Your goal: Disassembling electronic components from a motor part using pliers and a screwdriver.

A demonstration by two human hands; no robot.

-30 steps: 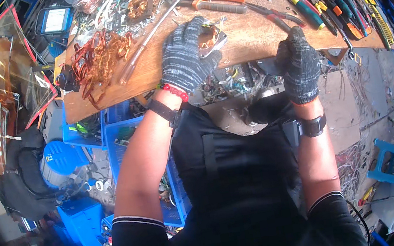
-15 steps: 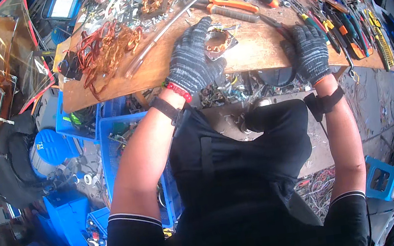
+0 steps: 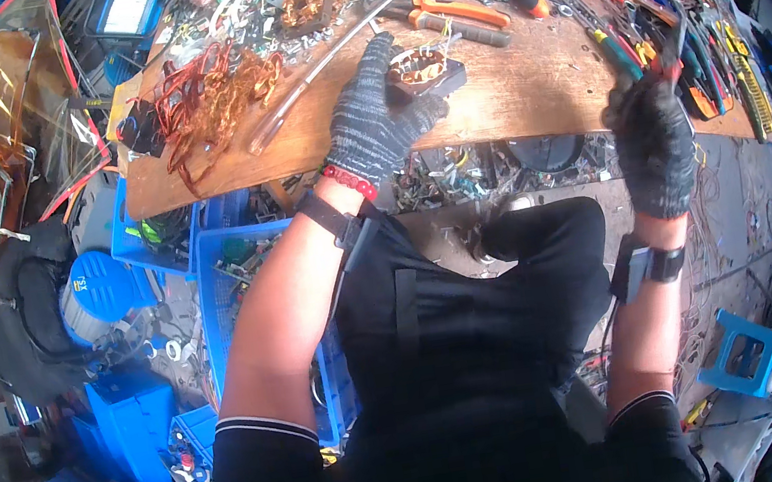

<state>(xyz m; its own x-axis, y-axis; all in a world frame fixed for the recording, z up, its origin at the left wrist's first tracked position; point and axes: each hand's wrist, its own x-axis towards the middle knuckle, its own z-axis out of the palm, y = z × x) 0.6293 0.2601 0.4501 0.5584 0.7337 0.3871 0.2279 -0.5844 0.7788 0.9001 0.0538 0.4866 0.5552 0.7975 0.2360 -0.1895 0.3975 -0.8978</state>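
Note:
My left hand [image 3: 378, 114], in a grey-striped knit glove, grips a small motor stator [image 3: 421, 71] on the wooden board. Its ring of copper windings faces up, and its dark metal core shows at the near side. My gloved right hand [image 3: 654, 144] is closed at the board's right edge. From that fist points a hand tool [image 3: 673, 58] with a metal tip and a red part; its handle is hidden, and I cannot tell its exact kind. Just beyond the stator lie orange-handled pliers [image 3: 463, 13].
Red and copper wire tangles [image 3: 214, 102] lie on the board's [image 3: 533, 92] left, beside a long metal rod [image 3: 322, 67]. Several hand tools [image 3: 617, 56] crowd the right side. Scrap pieces cover the far side. Blue crates [image 3: 217, 304] stand below left, a blue stool [image 3: 742, 354] below right.
My right hand has risen from the board and moved right and nearer, taking the tool up with it. My left hand has tilted the stator slightly while keeping hold of it.

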